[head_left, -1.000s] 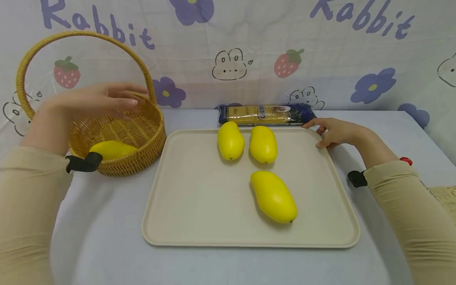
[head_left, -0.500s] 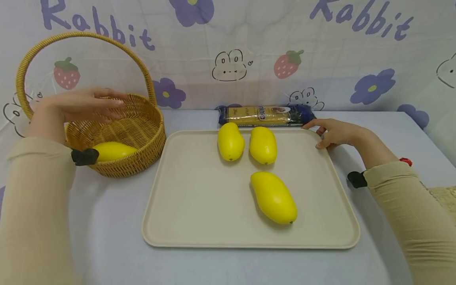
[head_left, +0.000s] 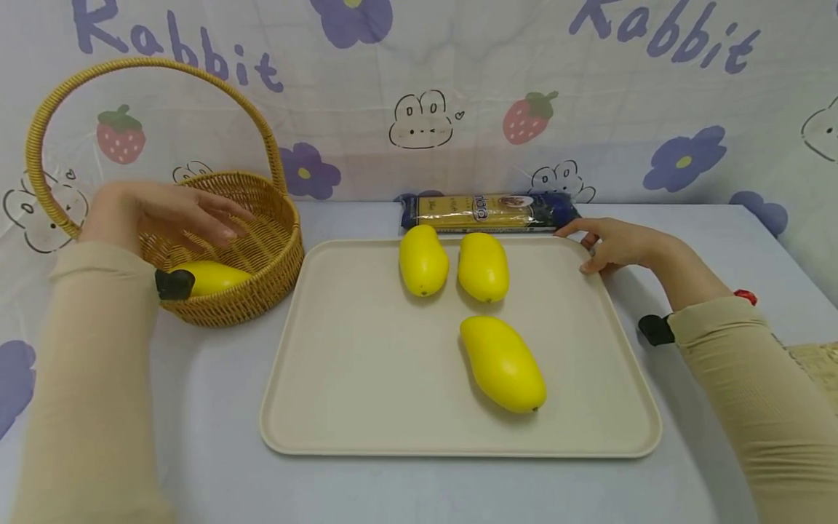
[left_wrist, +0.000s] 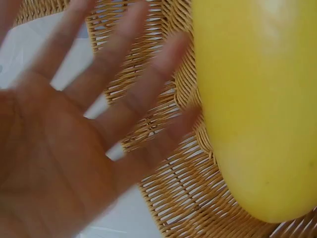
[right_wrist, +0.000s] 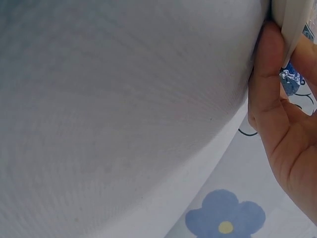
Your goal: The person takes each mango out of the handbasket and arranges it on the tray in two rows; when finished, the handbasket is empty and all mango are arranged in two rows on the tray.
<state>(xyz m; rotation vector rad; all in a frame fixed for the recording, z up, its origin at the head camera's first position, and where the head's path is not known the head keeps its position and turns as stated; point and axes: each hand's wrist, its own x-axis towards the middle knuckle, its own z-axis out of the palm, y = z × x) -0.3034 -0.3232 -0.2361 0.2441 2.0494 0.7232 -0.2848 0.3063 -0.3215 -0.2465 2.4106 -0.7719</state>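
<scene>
My left hand (head_left: pixel 172 212) is spread over the wicker basket (head_left: pixel 265 285) on the left, with nothing in its grasp. A yellow mango (head_left: pixel 219 279) lies inside the basket, below the hand; in the left wrist view this mango (left_wrist: pixel 257 104) appears large beside the extended, slightly blurred fingers. My right hand (head_left: pixel 618 244) holds the far right corner of the beige tray (head_left: pixel 366 378), fingers and thumb at its rim. On the tray rest a mango (head_left: pixel 424 260) at the back, another mango (head_left: pixel 484 267) beside it, and a third mango (head_left: pixel 503 364) nearer the front.
Behind the tray lies a dark blue and yellow package (head_left: pixel 487 209), close to my right fingertips. The basket's tall arched handle (head_left: pixel 150 64) rises around my left wrist. A printed curtain (head_left: pixel 471 73) hangs at the back.
My left hand has shifted back leftward, then down and right, and is now lower over the basket. The right hand, tray and mangoes stay where they were.
</scene>
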